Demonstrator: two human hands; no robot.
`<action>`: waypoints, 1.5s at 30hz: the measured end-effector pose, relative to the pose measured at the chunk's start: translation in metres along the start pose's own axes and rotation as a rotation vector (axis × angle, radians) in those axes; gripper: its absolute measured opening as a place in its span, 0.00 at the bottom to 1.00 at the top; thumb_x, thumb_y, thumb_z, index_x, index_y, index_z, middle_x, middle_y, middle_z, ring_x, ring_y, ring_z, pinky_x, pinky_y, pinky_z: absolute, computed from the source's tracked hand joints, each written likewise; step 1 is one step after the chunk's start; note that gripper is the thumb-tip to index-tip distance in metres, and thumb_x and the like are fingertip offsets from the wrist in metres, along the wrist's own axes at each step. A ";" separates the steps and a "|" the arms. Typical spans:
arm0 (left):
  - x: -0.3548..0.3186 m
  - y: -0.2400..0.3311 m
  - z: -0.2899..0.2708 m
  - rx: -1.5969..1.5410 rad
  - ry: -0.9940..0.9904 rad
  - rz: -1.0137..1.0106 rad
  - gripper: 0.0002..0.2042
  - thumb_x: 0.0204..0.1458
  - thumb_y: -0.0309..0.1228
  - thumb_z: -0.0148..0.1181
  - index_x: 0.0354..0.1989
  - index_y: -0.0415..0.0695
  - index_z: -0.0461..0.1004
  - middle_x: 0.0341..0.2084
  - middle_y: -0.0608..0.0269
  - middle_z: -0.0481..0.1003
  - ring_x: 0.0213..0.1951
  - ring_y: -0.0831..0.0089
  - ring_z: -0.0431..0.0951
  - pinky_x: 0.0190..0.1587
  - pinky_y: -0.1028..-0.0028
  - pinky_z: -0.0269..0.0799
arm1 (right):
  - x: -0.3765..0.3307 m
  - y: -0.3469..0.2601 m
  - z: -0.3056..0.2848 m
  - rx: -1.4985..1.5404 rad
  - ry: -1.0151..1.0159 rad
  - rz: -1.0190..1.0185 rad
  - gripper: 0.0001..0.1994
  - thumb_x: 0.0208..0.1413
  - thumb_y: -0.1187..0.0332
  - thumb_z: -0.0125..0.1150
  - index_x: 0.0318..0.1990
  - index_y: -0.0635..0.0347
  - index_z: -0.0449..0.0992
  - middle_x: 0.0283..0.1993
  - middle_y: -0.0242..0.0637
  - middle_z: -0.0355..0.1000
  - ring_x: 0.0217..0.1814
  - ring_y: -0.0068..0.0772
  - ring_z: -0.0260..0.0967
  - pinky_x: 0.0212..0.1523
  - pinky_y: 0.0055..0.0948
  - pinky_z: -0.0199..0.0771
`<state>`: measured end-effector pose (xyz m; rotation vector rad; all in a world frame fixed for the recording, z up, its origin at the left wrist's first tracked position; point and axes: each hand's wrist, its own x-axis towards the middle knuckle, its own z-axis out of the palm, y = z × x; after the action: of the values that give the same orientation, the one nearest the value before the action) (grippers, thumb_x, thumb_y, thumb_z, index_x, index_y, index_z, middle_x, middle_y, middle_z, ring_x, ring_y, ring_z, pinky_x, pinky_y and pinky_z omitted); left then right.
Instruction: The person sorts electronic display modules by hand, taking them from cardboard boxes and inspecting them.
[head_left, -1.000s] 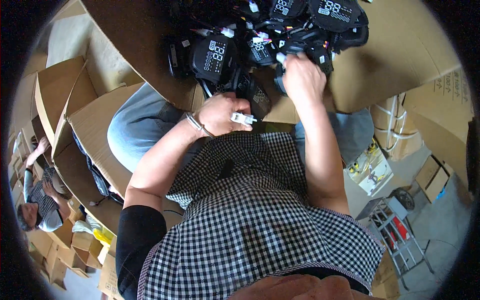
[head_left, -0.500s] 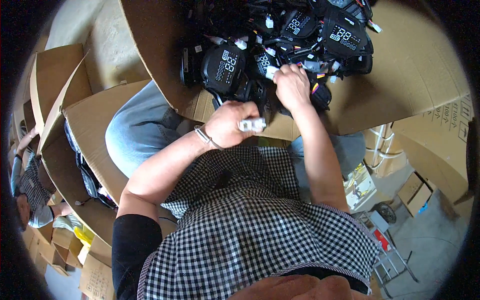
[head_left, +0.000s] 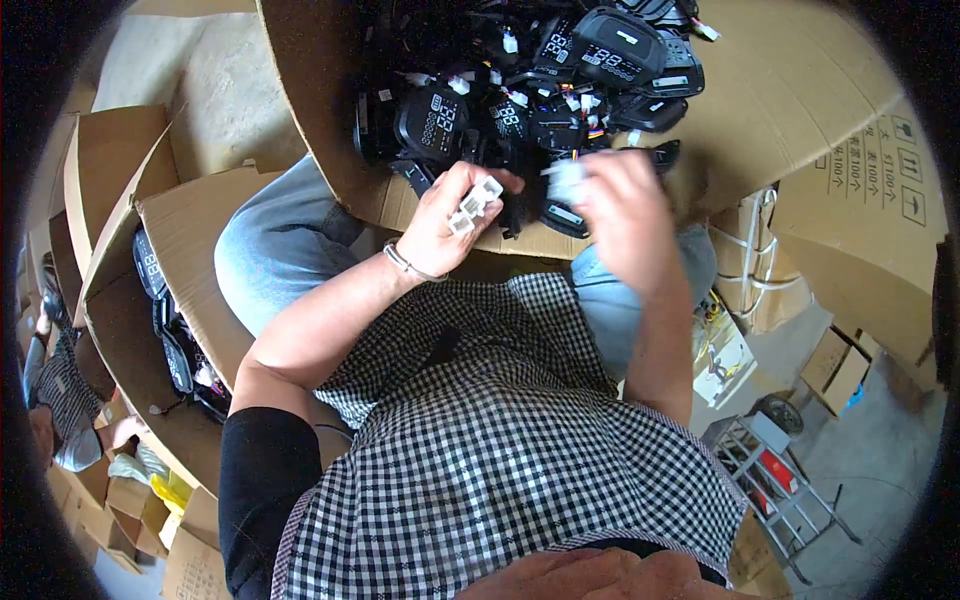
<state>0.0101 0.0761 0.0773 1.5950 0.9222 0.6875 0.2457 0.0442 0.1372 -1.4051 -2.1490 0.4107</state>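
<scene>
My left hand [head_left: 445,220] is closed around a few white plastic connectors [head_left: 475,205], whose open ends face up beside the thumb. My right hand [head_left: 628,210], smeared by motion, pinches a blurred white connector [head_left: 567,183] at its fingertips; whether a wire runs from it I cannot make out. Both hands are over the near edge of a large cardboard box [head_left: 790,70]. Inside it lies a heap of black display units [head_left: 430,122] with cables and small white plugs [head_left: 510,42]. Just beyond the right hand another black display [head_left: 622,48] rests on the pile.
At left stands a second cardboard box [head_left: 210,225] holding more black displays [head_left: 172,345]. Another person [head_left: 65,375] is at the far left. A metal hand truck [head_left: 770,480] and a small open carton [head_left: 838,370] stand on the floor at right. My knees flank the box's near edge.
My right hand has moved back from the heap toward me and right, with a white connector at its fingers. My left hand has risen slightly and turned its connectors upward. Displays at the right have shifted.
</scene>
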 end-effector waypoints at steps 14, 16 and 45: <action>0.016 -0.015 -0.006 -0.462 -0.272 0.019 0.10 0.58 0.25 0.54 0.46 0.43 0.64 0.59 0.50 0.65 0.64 0.61 0.60 0.61 0.64 0.59 | -0.042 -0.026 0.123 0.900 0.253 0.310 0.15 0.65 0.66 0.48 0.52 0.68 0.70 0.57 0.40 0.65 0.57 0.34 0.65 0.57 0.30 0.63; 0.015 -0.013 -0.004 -0.335 -0.273 0.060 0.10 0.56 0.26 0.57 0.44 0.43 0.65 0.56 0.51 0.68 0.61 0.62 0.65 0.57 0.66 0.64 | -0.048 -0.028 0.117 0.908 0.224 0.332 0.15 0.65 0.67 0.47 0.52 0.68 0.69 0.57 0.41 0.65 0.57 0.33 0.65 0.57 0.31 0.66; 0.013 -0.011 -0.009 -0.023 -0.418 0.004 0.10 0.51 0.21 0.57 0.41 0.42 0.67 0.44 0.61 0.77 0.46 0.73 0.76 0.49 0.71 0.72 | -0.057 -0.035 0.108 1.407 0.309 1.021 0.13 0.65 0.65 0.48 0.46 0.66 0.72 0.35 0.36 0.74 0.31 0.24 0.72 0.34 0.23 0.74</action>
<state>0.0074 0.0930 0.0675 1.6372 0.6003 0.3442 0.1749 -0.0183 0.0526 -1.2949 -0.3425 1.5180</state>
